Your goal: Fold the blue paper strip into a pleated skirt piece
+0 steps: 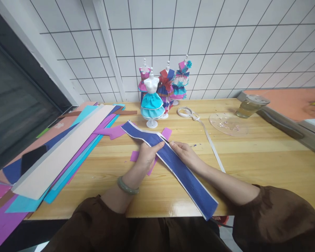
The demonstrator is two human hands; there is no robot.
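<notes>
A long dark-blue strip [185,169] with white edging, of paper or cloth, slants across the front of the table. My left hand [147,154] is closed on it, with the thumb on top near its middle. Between the fingers of my right hand [185,152] is a thin dark tool [165,139], perhaps tweezers, its tip at the white upper edge of the strip. How its far end sits in the fingers is hidden. Purple pieces [167,133] lie under and around the strip.
Behind stand small dress forms, the nearest one in a turquoise skirt [152,105]. Stacked coloured sheets [65,143] and a phone [33,159] lie left. To the right are white ribbon [211,140], a clear dish [224,125] and a cup of liquid [248,107].
</notes>
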